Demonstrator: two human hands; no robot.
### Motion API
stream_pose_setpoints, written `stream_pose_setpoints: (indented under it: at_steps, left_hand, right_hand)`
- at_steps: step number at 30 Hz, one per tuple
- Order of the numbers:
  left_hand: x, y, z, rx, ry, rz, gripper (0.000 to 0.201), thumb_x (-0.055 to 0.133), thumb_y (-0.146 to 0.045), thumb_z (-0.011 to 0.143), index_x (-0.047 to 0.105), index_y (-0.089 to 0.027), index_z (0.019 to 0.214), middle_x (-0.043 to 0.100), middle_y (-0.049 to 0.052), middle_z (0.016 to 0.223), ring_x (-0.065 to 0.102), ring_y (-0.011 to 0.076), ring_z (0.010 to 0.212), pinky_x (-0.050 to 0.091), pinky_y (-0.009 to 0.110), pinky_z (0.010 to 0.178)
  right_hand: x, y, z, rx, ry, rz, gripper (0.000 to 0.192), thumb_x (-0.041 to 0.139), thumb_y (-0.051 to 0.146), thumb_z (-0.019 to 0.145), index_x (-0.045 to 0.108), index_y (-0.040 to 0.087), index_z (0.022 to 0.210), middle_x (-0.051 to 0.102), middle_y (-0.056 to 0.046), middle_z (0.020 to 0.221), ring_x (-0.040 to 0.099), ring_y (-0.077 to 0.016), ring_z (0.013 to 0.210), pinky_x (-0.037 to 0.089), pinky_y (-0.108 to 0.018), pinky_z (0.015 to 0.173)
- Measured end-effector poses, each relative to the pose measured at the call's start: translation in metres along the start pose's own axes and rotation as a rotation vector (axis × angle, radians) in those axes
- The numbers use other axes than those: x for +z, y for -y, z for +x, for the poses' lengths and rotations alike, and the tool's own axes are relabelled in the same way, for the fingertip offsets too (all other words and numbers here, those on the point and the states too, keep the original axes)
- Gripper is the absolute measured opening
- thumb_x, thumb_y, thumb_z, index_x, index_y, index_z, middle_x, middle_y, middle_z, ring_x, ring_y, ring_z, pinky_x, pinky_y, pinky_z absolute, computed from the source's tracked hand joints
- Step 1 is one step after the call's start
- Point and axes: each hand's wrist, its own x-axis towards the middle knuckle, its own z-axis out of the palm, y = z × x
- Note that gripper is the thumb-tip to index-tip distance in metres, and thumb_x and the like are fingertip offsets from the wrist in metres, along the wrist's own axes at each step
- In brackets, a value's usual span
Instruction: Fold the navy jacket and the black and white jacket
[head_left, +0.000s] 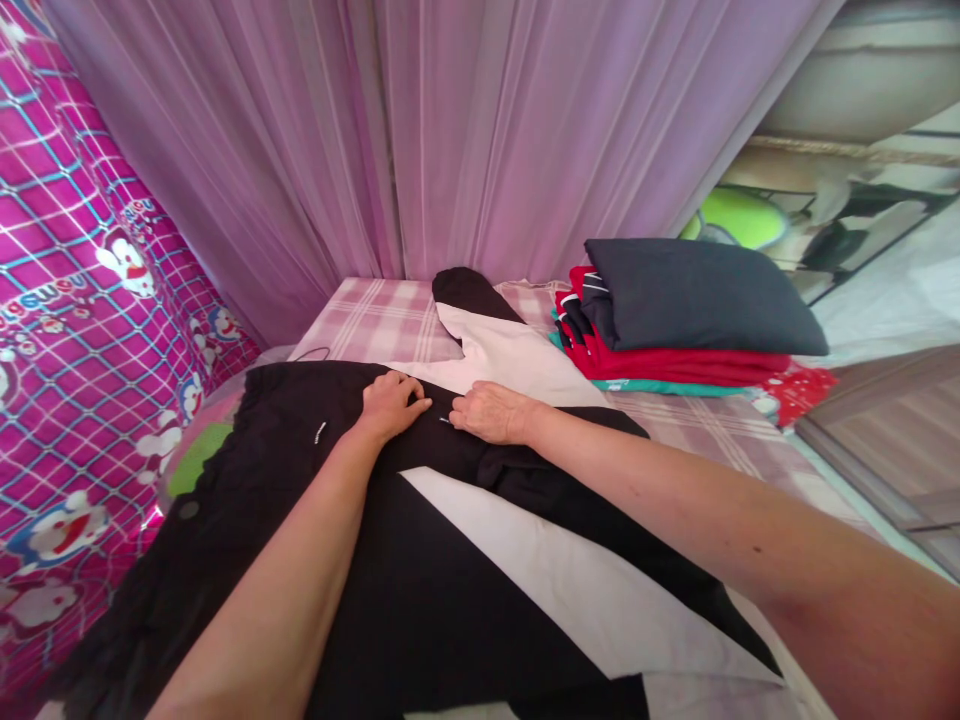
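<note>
A black and white jacket [450, 560] lies spread out in front of me, its gathered hem to the left and a round snap button near it. A white sleeve part with a black end [480, 290] points away toward the curtain. My left hand [391, 403] is closed on the black cloth near the jacket's far edge, thumb and fingers drawn together. Just to its right, my right hand [491, 412] has its fingers curled onto the same cloth, beside a short white stitch mark. A similar white mark shows left of my left wrist. Both fingertips' undersides are hidden.
Folded clothes [705, 300], dark grey over red and green, are stacked at the right on the checked cloth [375, 315]. A purple curtain [450, 130] hangs behind. Pink cartoon-print fabric [82, 330] hangs at the left. A wooden surface [892, 430] stands at the right.
</note>
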Motion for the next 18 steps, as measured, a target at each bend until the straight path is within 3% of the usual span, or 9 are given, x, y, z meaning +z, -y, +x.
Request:
stream_pose_setpoints:
  at_steps: [5,11,18]
  left_hand:
    - [0.003,-0.001,-0.001,-0.034,0.014,-0.024,0.02,0.06,-0.046,0.086,0.068,-0.028,0.093,0.057,0.003,0.119,0.05,0.0248,0.117,0.037,0.043,0.101]
    - [0.002,-0.001,-0.001,-0.052,0.027,-0.042,0.02,0.062,-0.046,0.085,0.068,-0.028,0.093,0.056,0.003,0.123,0.049,0.0251,0.119,0.037,0.043,0.103]
    - [0.002,-0.001,-0.001,-0.058,-0.011,-0.026,0.024,0.06,-0.048,0.085,0.068,-0.027,0.092,0.059,0.005,0.122,0.052,0.0267,0.118,0.04,0.044,0.1]
  right_hand:
    - [0.009,-0.003,-0.007,-0.068,-0.058,-0.017,0.024,0.04,0.014,0.097,0.064,0.013,0.1,0.068,-0.01,0.09,0.064,-0.0201,0.078,0.04,-0.034,0.071]
    - [0.016,-0.001,-0.012,-0.051,-0.095,0.023,0.025,0.041,0.013,0.097,0.066,0.013,0.099,0.068,-0.01,0.086,0.062,-0.0195,0.079,0.039,-0.033,0.074]
    - [-0.003,0.01,-0.02,0.398,-0.071,0.333,0.027,0.052,0.037,0.097,0.071,0.02,0.106,0.072,-0.009,0.106,0.065,-0.0222,0.1,0.043,-0.032,0.085]
